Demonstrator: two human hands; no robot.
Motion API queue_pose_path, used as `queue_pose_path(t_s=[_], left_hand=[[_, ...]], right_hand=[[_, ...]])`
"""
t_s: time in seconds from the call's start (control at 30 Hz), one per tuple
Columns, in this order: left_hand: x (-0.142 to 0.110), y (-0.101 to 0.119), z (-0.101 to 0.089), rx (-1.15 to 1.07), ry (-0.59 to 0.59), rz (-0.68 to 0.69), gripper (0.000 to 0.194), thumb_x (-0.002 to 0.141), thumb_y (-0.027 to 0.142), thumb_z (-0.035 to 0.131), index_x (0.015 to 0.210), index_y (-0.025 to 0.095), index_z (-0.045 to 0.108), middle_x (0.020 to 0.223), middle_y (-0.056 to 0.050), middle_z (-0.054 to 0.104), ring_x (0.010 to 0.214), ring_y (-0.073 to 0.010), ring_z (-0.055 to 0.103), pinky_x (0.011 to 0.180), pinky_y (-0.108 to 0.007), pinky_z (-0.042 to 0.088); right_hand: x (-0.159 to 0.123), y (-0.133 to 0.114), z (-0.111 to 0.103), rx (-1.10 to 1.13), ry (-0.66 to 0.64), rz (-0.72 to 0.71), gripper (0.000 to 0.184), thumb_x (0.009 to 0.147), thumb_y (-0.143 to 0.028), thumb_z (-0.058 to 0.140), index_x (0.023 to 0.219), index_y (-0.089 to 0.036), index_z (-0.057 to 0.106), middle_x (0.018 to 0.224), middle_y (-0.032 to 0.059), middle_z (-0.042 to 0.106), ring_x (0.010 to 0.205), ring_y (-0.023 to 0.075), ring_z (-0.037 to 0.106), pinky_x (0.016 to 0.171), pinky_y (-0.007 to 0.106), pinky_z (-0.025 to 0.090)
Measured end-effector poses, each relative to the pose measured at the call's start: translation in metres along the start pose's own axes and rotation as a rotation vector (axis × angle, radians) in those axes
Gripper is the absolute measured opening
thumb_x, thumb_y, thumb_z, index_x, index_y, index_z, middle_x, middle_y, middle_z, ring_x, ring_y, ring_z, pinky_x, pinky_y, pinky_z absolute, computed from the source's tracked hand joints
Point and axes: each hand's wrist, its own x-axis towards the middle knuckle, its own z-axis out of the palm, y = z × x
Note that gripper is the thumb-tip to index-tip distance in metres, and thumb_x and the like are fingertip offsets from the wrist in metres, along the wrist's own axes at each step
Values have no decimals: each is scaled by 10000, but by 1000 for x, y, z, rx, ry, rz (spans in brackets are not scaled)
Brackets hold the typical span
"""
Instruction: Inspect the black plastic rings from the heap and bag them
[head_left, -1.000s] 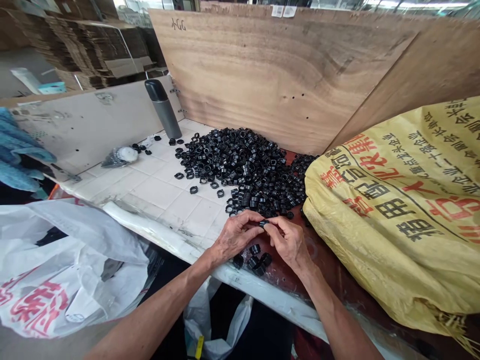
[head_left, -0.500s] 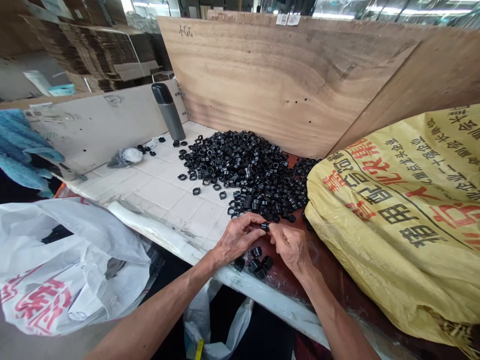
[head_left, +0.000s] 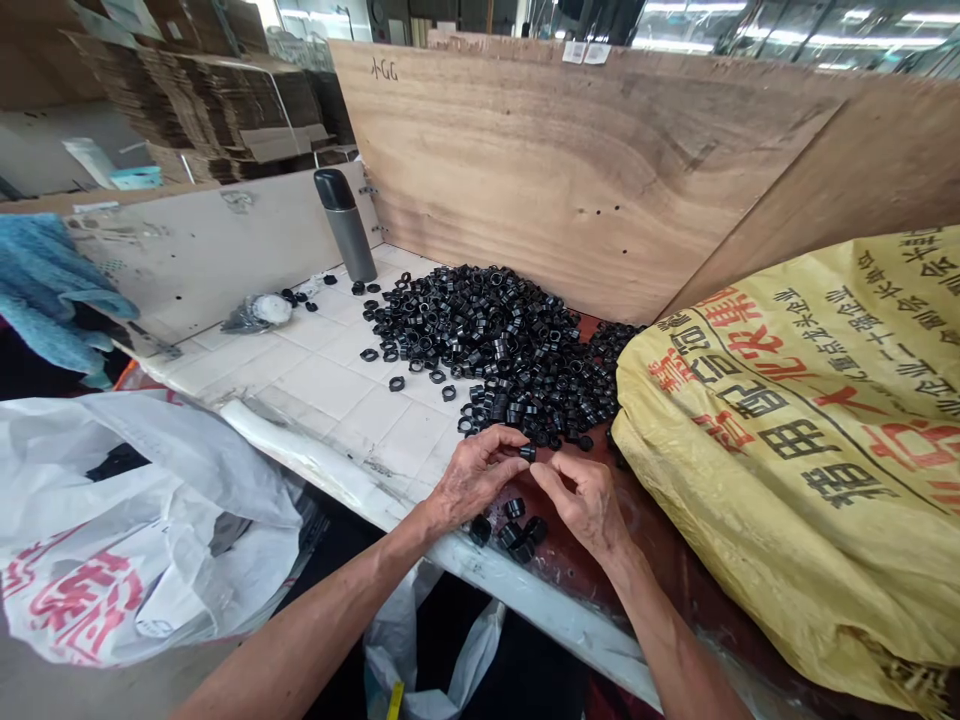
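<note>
Between the thumb and fingers of my left hand (head_left: 480,468) is a small black plastic ring (head_left: 528,453), held just above the table's near side. My right hand (head_left: 589,500) is close by on the right, its thumb and forefinger pinched with the tips beside the ring. Whatever the pinch may hold is too small to make out. Below both hands lies a small group of black rings (head_left: 517,537) on the reddish-brown surface. Just beyond my fingers rises a large heap of similar black rings (head_left: 487,330), with a few strays on the white tiles.
A yellow woven sack (head_left: 780,440) bulges along the right side. A grey bottle (head_left: 349,235) stands at the back left, near a small clear bag (head_left: 262,314). Wooden boards (head_left: 562,160) wall the far side. A white plastic bag (head_left: 150,500) hangs at the left.
My right fingertips have drawn slightly away from the ring, toward the right and down. My left hand keeps its hold. The whole view has shifted a little.
</note>
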Motion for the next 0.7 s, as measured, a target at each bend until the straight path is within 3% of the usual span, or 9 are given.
queue_pose_path(t_s=[0.17, 0.3, 0.4, 0.47, 0.63, 0.7], left_hand=[[-1, -3, 0, -9, -11, 1, 192, 885, 255, 650, 1067, 200, 678, 1047, -49, 699, 958, -184, 678, 879, -314, 558], [-1, -2, 1, -69, -36, -38, 201, 882, 281, 664, 1060, 192, 686, 1042, -54, 713, 967, -192, 686, 897, -324, 559], [-1, -1, 2, -157, -64, -94, 203, 882, 296, 670, 1052, 186, 677, 1012, -51, 723, 924, -189, 699, 861, -321, 573], [-1, -2, 2, -159, -81, -115, 204, 892, 310, 659, 1054, 186, 674, 1002, -53, 725, 887, -185, 702, 829, -320, 582], [0, -4, -3, 130, -108, 118, 194, 928, 273, 602, 1101, 216, 669, 1085, -65, 715, 1033, -200, 663, 938, -357, 529], [-2, -2, -6, 190, -159, 151, 205, 943, 259, 565, 1124, 224, 657, 1096, -63, 708, 1029, -196, 659, 931, -349, 522]], right_hand=[[0, 4, 3, 52, 36, 8, 120, 900, -326, 626, 946, -217, 651, 829, 27, 685, 692, 173, 623, 651, 273, 505], [-1, 9, 6, 8, 15, 37, 160, 931, -320, 580, 814, -225, 632, 700, 6, 643, 611, 162, 595, 589, 263, 483], [-3, 9, 9, 75, 50, 67, 136, 905, -297, 610, 1020, -226, 627, 823, 20, 681, 658, 164, 636, 617, 261, 516], [-4, 7, 11, 113, 48, 78, 148, 903, -288, 604, 1035, -224, 623, 864, 30, 692, 664, 160, 653, 631, 262, 528], [-5, 2, 13, 288, -10, 258, 114, 902, -301, 580, 951, -203, 615, 641, -26, 646, 528, 140, 631, 546, 236, 502], [-5, 3, 11, 349, -80, 330, 113, 885, -299, 587, 909, -192, 616, 551, -56, 592, 471, 129, 589, 510, 223, 474]])
